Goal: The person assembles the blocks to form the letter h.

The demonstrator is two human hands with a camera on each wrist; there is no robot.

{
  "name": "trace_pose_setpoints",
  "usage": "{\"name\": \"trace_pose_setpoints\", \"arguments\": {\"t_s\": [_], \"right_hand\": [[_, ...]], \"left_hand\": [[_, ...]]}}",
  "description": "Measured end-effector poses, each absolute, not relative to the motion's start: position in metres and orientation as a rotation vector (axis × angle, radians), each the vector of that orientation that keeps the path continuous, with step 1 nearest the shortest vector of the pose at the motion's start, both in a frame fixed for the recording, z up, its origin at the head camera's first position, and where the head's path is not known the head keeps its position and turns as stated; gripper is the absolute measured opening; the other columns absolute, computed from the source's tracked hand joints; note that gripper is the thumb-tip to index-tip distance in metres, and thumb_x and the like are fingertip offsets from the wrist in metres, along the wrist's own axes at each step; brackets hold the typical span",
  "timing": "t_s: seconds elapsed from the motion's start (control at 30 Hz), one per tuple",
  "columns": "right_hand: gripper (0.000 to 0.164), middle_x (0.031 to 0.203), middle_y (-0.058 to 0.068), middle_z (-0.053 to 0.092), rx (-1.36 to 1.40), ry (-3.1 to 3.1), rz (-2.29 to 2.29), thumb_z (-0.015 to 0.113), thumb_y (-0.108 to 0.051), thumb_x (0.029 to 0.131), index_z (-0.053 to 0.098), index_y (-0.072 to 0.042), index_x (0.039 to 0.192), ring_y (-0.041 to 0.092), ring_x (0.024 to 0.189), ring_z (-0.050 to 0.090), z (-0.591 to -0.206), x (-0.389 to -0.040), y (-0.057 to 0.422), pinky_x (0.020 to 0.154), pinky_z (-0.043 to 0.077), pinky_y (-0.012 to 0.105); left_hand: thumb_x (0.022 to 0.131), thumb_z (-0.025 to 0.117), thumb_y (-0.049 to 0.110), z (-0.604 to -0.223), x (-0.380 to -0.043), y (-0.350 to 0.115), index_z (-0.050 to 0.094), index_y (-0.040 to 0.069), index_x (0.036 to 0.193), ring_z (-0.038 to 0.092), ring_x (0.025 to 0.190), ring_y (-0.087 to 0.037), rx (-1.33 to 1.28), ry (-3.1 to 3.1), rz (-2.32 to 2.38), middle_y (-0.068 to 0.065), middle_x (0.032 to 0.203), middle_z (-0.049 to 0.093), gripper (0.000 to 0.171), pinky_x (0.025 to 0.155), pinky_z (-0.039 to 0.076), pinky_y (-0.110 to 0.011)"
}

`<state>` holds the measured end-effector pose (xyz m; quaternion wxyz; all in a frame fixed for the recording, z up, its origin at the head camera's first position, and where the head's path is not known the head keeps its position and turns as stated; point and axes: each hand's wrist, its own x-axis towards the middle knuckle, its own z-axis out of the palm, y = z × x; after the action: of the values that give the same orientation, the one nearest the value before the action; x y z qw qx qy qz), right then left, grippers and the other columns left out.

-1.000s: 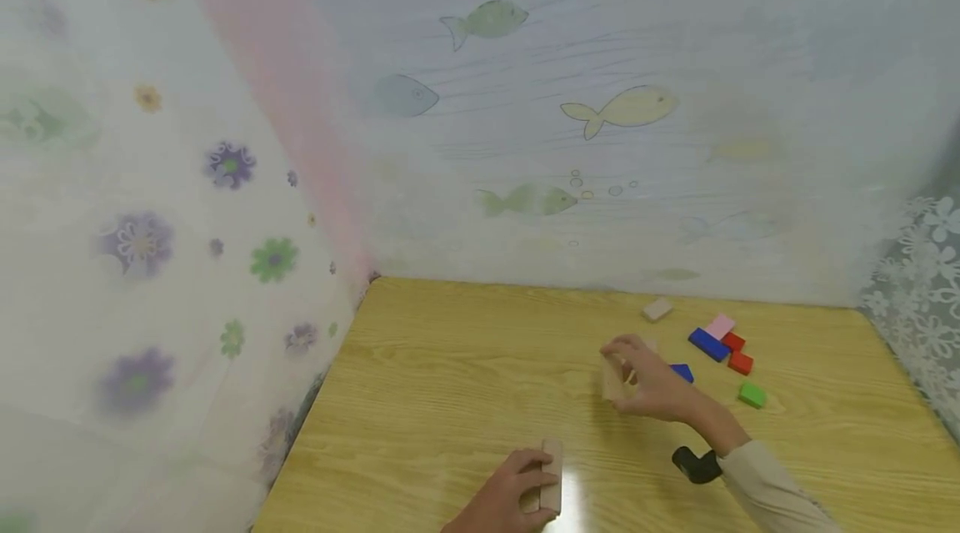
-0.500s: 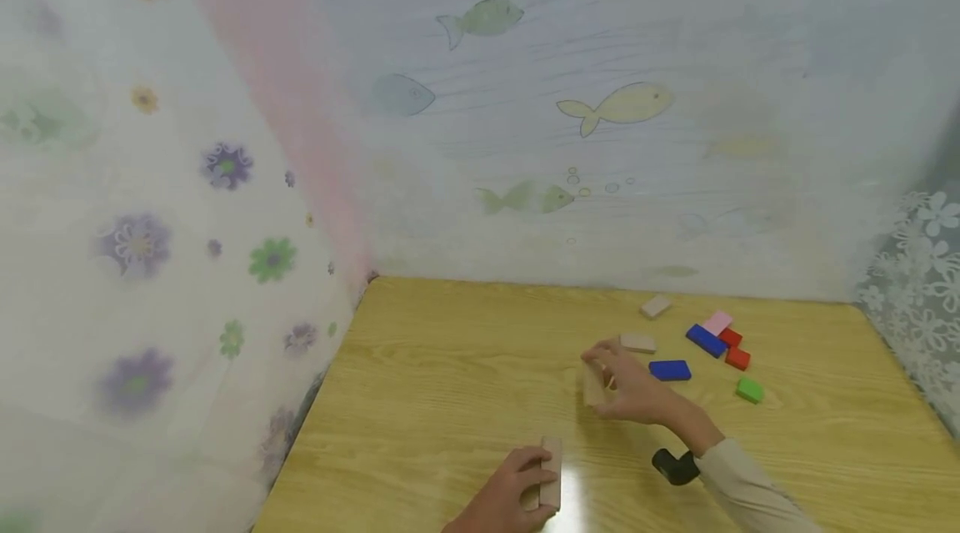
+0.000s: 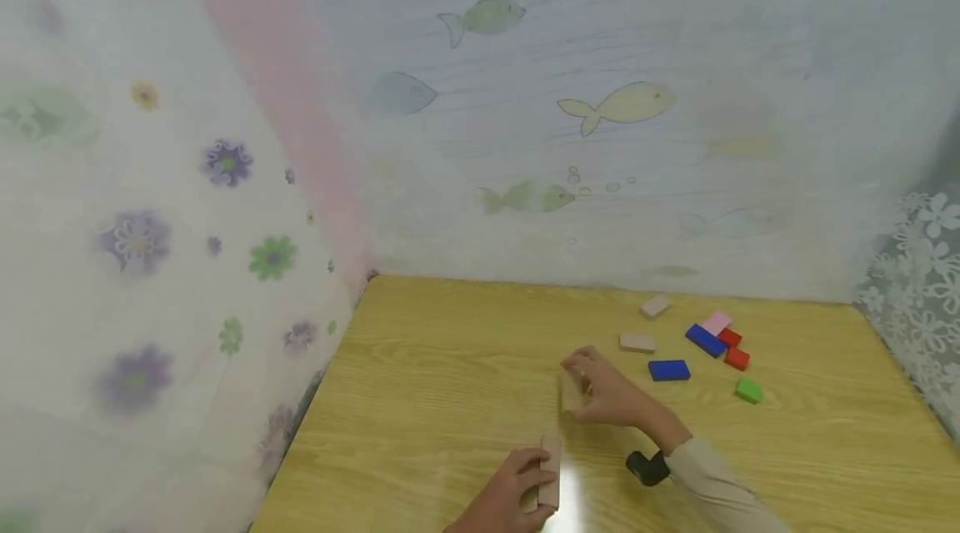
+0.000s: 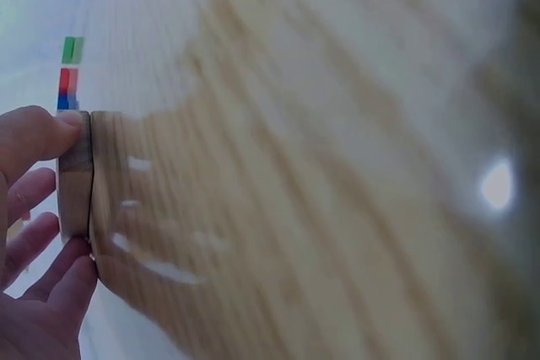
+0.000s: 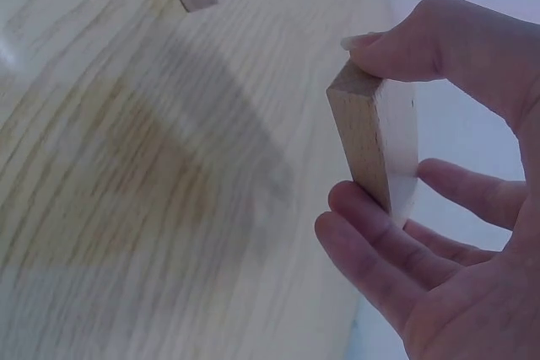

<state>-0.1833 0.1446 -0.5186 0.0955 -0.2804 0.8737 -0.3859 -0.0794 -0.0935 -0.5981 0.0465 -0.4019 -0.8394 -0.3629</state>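
Observation:
In the head view, my left hand point(image 3: 508, 493) grips a plain wooden block point(image 3: 551, 473) at the tabletop, near the front. The left wrist view shows the thumb on one end of this block point(image 4: 76, 183) and fingertips at the other. Farther back and to the right, my right hand point(image 3: 613, 395) pinches a second plain wooden block point(image 3: 572, 393). In the right wrist view that block point(image 5: 371, 137) is held between thumb and fingers, above the table, with a shadow below. One end of the left hand's block shows at the top of that view.
Two more plain wooden blocks point(image 3: 637, 343) lie toward the back of the table point(image 3: 435, 366). Right of them are two blue blocks point(image 3: 670, 370), a pink block point(image 3: 717, 323), two red blocks point(image 3: 737, 359) and a green block point(image 3: 748, 389). Patterned fabric walls border the table.
My right hand has moved left with its wooden block, toward the left hand's block, uncovering a plain block and a blue block behind it. The left hand stays in place.

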Motion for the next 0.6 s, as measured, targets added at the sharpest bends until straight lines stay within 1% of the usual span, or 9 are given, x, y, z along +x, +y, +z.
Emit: {"name": "trace_pose_setpoints", "arguments": {"t_s": [0.1, 0.4, 0.6], "right_hand": [[0.066, 0.131, 0.020, 0.037, -0.837, 2.586, -1.138, 0.075, -0.010, 0.073, 0.046, 0.004, 0.130, 0.018, 0.079, 0.048, -0.521, -0.184, 0.140, 0.063, 0.046, 0.027], [0.069, 0.126, 0.020, 0.038, -0.861, 2.591, -1.121, 0.075, -0.011, 0.068, 0.047, 0.007, 0.128, 0.011, 0.074, 0.045, -0.541, -0.186, 0.129, 0.058, 0.043, 0.023], [0.068, 0.123, 0.015, 0.041, -0.834, 2.605, -1.071, 0.076, -0.015, 0.068, 0.049, 0.004, 0.128, 0.011, 0.075, 0.044, -0.549, -0.185, 0.121, 0.059, 0.042, 0.023]], "left_hand": [[0.083, 0.075, 0.019, -0.598, -0.079, -0.093, 0.066, 0.004, 0.112, 0.051, 0.115, -0.026, -1.225, -2.557, -1.087, -0.010, 0.127, 0.049, 0.034, 0.086, 0.050, -0.019], [0.082, 0.076, 0.019, -0.598, -0.079, -0.090, 0.067, 0.004, 0.109, 0.052, 0.113, -0.024, -1.228, -2.518, -1.000, -0.011, 0.124, 0.051, 0.032, 0.087, 0.050, -0.020], [0.078, 0.078, 0.015, -0.594, -0.077, -0.090, 0.068, 0.002, 0.106, 0.055, 0.109, -0.026, -1.235, -2.476, -0.955, -0.013, 0.119, 0.054, 0.032, 0.087, 0.050, -0.021]]}}
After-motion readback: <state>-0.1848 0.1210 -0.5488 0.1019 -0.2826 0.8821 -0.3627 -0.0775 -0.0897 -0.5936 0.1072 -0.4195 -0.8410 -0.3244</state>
